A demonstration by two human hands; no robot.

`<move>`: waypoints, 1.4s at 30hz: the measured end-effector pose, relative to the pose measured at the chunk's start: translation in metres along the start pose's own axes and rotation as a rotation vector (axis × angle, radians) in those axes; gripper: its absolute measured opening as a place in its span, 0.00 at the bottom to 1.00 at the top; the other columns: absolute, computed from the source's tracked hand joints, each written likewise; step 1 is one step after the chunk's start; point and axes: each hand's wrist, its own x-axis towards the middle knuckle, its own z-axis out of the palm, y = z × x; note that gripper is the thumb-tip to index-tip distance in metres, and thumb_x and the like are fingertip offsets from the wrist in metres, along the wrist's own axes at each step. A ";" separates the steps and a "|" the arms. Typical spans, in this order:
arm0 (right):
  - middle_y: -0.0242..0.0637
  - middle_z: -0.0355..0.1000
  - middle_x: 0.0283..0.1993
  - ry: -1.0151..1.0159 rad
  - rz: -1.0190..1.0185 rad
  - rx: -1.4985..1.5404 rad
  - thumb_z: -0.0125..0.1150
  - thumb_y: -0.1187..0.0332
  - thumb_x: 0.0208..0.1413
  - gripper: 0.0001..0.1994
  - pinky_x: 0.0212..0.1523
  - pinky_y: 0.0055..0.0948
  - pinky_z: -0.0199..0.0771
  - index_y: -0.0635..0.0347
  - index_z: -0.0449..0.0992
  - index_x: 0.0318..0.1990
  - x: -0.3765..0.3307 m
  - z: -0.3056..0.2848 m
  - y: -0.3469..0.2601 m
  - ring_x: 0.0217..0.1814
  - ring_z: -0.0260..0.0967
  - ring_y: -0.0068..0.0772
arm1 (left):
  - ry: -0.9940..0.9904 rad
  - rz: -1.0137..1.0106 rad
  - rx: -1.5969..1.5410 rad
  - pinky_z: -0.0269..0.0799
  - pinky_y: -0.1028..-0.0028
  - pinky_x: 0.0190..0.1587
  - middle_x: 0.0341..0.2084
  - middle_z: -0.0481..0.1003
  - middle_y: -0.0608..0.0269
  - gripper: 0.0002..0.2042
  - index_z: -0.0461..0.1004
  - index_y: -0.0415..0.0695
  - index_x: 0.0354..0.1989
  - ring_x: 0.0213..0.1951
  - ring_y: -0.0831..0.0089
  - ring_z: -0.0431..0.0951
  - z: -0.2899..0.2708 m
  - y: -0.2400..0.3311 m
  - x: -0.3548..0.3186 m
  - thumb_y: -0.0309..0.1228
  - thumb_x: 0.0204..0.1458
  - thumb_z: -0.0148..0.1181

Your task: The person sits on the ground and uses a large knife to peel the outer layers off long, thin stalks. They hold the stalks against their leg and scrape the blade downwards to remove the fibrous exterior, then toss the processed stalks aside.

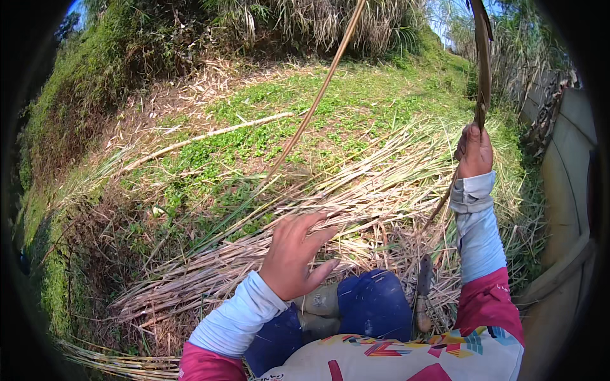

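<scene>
My right hand [474, 152] is raised at the right, closed around a long dry brown stalk strip [483, 70] that runs up out of view. A thinner brown end hangs below that fist toward the cut stalks. Lower and to the left, my left hand [295, 254] is held over the pile of cut stalks [356, 203], fingers spread, nothing in it. A long thin tan stalk [318, 95] slants from the top edge down to the pile; whether it joins the held strip is out of view. A knife [424, 286] with a wooden handle lies beside my blue-clad knee.
A pale pole-like stalk [206, 135] lies across the green ground beyond the pile. An overgrown bank [127, 63] rises at the left and back. Grey sheet panels [569, 159] stand at the right. More stalks [121, 362] lie at the lower left.
</scene>
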 end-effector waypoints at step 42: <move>0.41 0.73 0.39 0.364 1.457 0.438 0.50 0.53 0.69 0.15 0.43 0.50 0.81 0.55 0.67 0.47 -0.327 0.006 0.128 0.41 0.76 0.44 | -0.322 -0.561 0.568 0.73 0.58 0.47 0.39 0.79 0.47 0.15 0.75 0.40 0.52 0.43 0.46 0.79 -0.045 -0.042 -0.209 0.29 0.56 0.59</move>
